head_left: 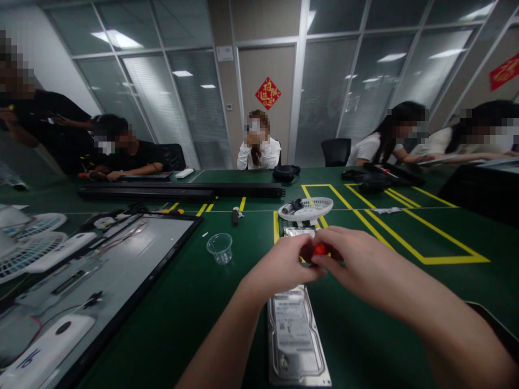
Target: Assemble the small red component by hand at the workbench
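Note:
My left hand (290, 263) and my right hand (357, 254) meet above the table, fingers curled toward each other. Between them is a small red object (320, 249), its kind hidden by the fingers. My right thumb and fingers close around it. The left fingertips are bent in beside it, and whatever they pinch is out of sight. Below the hands a silver hard drive (292, 335) lies label up on the green table. Another metal drive (299, 232) shows partly behind my hands. Left of them stands a clear plastic cup (220, 251).
A white basket (326, 208) with dark parts sits beyond my hands. To the left lies a large opened panel (138, 259) with a white device (48, 346) on it. Long black bars (182, 192) cross the far side. Several people sit or stand around the table.

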The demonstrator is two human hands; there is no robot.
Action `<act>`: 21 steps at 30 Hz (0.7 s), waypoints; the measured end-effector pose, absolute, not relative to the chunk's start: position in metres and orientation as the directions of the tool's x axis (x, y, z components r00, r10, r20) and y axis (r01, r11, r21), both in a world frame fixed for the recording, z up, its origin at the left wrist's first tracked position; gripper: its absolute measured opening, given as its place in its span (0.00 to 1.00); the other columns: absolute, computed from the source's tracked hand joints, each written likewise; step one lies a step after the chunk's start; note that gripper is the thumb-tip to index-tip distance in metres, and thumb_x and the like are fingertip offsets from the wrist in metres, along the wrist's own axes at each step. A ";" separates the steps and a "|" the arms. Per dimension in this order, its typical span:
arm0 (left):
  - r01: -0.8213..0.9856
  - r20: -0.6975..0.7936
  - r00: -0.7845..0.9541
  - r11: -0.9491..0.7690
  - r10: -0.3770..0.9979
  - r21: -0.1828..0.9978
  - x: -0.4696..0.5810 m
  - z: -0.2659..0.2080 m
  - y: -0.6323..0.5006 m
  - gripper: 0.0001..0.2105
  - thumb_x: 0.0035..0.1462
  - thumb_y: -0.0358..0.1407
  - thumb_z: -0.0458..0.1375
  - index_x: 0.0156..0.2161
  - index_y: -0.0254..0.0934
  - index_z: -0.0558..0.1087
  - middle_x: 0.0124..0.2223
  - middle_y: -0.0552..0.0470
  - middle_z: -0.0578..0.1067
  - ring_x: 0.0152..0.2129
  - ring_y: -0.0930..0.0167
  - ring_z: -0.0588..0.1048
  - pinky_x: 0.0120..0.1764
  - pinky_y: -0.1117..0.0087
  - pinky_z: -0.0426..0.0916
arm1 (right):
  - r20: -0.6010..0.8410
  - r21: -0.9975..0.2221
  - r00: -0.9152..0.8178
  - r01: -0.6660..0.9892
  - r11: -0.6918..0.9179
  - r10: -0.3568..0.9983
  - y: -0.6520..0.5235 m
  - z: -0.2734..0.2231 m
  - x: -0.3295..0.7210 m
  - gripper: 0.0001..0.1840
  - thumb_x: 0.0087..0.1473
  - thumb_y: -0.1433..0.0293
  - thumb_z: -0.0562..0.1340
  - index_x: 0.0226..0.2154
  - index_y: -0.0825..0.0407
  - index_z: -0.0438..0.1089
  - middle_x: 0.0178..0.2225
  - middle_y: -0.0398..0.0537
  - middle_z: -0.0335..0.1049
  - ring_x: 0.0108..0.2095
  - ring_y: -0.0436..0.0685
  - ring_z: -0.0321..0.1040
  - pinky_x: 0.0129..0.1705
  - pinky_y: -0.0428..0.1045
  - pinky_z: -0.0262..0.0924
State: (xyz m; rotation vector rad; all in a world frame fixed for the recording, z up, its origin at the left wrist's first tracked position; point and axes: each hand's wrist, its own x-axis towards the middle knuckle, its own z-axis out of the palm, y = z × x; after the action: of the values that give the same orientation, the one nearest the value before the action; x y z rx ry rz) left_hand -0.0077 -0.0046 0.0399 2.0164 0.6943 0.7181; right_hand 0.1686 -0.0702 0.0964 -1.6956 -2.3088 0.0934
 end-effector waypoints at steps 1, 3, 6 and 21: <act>0.201 0.212 0.678 -0.455 0.703 0.867 -0.008 0.040 -0.004 0.12 0.53 0.31 0.69 0.44 0.34 0.79 0.44 0.46 0.83 0.39 0.64 0.80 0.42 0.66 0.71 | 0.172 -0.203 -0.251 0.937 0.283 0.953 -0.070 0.097 0.168 0.03 0.65 0.72 0.66 0.40 0.49 0.77 0.41 0.51 0.80 0.39 0.63 0.76 0.38 0.54 0.63; 0.208 0.189 0.684 -0.437 0.705 0.875 -0.008 0.040 -0.004 0.10 0.53 0.31 0.68 0.41 0.33 0.78 0.40 0.48 0.82 0.36 0.66 0.78 0.38 0.67 0.70 | 0.154 -0.179 -0.198 0.958 0.225 0.968 -0.069 0.098 0.167 0.03 0.65 0.68 0.68 0.39 0.49 0.77 0.36 0.51 0.79 0.35 0.63 0.75 0.34 0.55 0.61; 0.219 0.195 0.698 -0.464 0.689 0.858 -0.009 0.041 -0.005 0.07 0.54 0.29 0.65 0.40 0.33 0.78 0.38 0.49 0.82 0.34 0.67 0.78 0.37 0.68 0.69 | 0.160 -0.191 -0.187 0.957 0.216 0.969 -0.070 0.097 0.170 0.06 0.64 0.65 0.70 0.42 0.49 0.77 0.38 0.51 0.80 0.37 0.64 0.75 0.36 0.56 0.63; 0.199 0.186 0.701 -0.440 0.688 0.876 -0.009 0.042 -0.005 0.06 0.56 0.28 0.65 0.40 0.33 0.78 0.39 0.48 0.82 0.37 0.66 0.80 0.39 0.68 0.70 | 0.190 -0.195 -0.203 0.951 0.239 0.961 -0.070 0.093 0.173 0.06 0.64 0.67 0.69 0.43 0.49 0.77 0.39 0.51 0.80 0.37 0.64 0.76 0.36 0.55 0.63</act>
State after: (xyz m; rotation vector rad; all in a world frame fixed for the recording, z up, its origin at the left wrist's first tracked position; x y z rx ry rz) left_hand -0.0089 -0.0050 0.0419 1.9864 0.6812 0.6692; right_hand 0.1728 -0.0704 0.0931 -1.7847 -2.2449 0.0501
